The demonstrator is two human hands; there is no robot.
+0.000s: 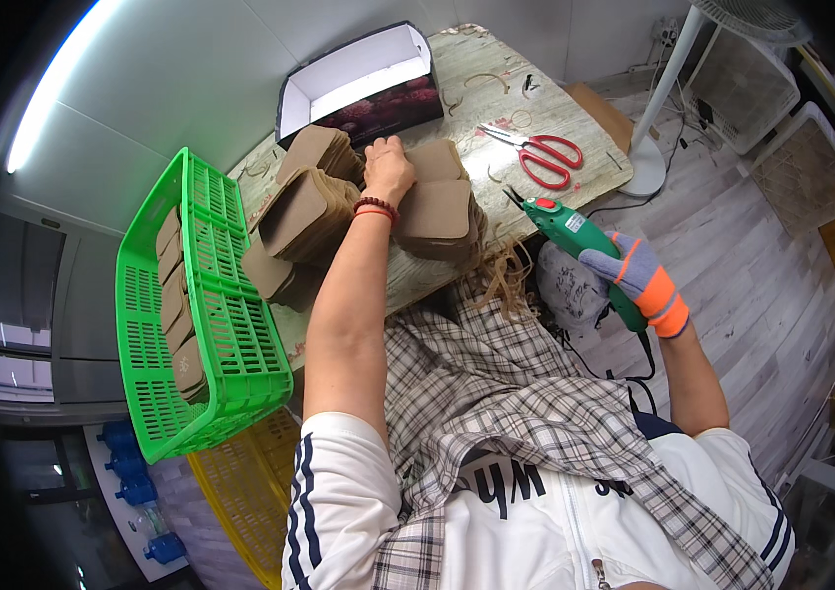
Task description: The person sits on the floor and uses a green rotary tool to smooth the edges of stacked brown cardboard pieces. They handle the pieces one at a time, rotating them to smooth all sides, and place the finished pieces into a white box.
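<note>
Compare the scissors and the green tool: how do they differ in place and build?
The scissors lie on the table; the tool is held in the gloved right hand.
The scissors have two red ring handles; the tool has one thick green body.
The scissors have no cord; the tool has a black cord.
Both have some red on them.
</note>
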